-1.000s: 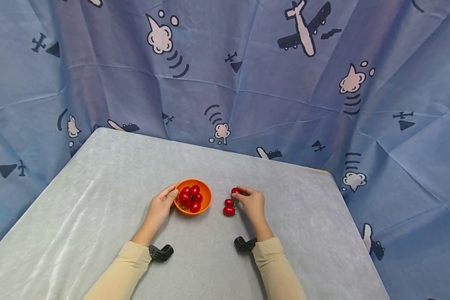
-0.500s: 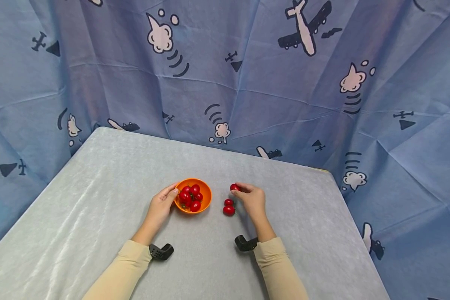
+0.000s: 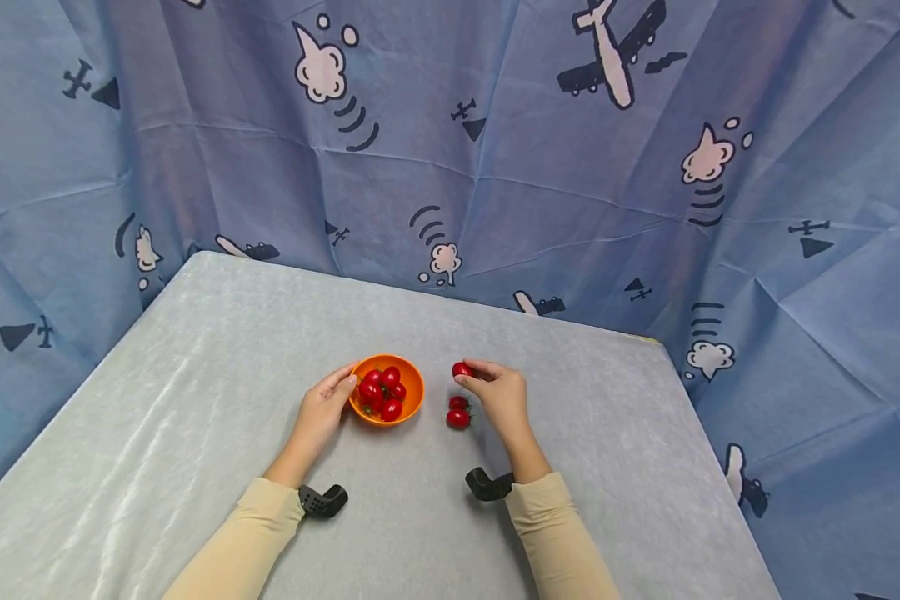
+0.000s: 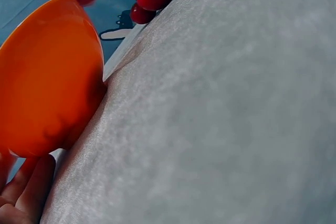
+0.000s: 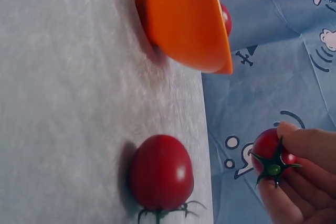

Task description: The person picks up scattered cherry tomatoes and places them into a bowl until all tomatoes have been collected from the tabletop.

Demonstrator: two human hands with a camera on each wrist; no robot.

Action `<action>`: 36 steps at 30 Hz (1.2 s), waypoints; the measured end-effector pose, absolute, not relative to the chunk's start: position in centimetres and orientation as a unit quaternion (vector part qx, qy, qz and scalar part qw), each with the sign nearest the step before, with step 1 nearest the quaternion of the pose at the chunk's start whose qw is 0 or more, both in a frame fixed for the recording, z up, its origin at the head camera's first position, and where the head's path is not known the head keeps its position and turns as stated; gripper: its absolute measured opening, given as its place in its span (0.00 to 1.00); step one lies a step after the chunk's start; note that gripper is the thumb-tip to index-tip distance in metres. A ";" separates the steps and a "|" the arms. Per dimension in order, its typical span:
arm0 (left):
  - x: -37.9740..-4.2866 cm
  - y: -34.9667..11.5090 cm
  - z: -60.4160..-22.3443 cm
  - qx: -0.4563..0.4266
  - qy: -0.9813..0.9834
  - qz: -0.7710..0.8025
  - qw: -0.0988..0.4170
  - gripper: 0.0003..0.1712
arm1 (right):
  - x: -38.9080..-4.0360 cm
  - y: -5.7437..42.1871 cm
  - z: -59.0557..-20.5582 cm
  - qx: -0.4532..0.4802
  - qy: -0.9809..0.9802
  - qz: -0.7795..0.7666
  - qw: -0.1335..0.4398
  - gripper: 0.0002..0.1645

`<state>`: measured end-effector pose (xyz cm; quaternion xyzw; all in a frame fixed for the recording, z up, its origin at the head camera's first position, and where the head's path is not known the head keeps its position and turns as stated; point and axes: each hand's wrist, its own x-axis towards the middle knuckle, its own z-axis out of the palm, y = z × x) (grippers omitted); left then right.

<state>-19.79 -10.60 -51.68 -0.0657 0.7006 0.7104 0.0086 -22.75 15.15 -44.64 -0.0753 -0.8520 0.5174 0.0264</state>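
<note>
An orange bowl with several red cherry tomatoes in it stands on the table. My left hand grips the bowl's left rim, thumb over the edge and fingers along the outer wall. To the right of the bowl, my right hand pinches one cherry tomato between thumb and fingers, its green calyx showing in the right wrist view. That tomato is raised off the table. Two more cherry tomatoes lie on the table just below the right hand.
A pale grey cloth covers the table. Behind it hangs a blue curtain printed with planes and clouds. Each wrist wears a black camera mount.
My right hand has lifted its cherry tomato off the table and moved it slightly left toward the bowl. The left hand and bowl have stayed in place.
</note>
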 end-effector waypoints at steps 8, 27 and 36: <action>-19.8 -10.6 -51.7 -0.059 0.700 0.712 0.006 0.25 | -22.6 14.5 -44.4 -0.059 -0.847 0.528 0.023 0.22; -19.8 -10.6 -51.6 -0.060 0.692 0.719 0.011 0.25 | -21.9 12.2 -44.5 -0.033 -0.849 0.527 -0.003 0.18; -19.8 -10.6 -51.6 -0.059 0.689 0.723 0.012 0.24 | -21.7 11.3 -44.5 -0.022 -0.849 0.528 -0.013 0.18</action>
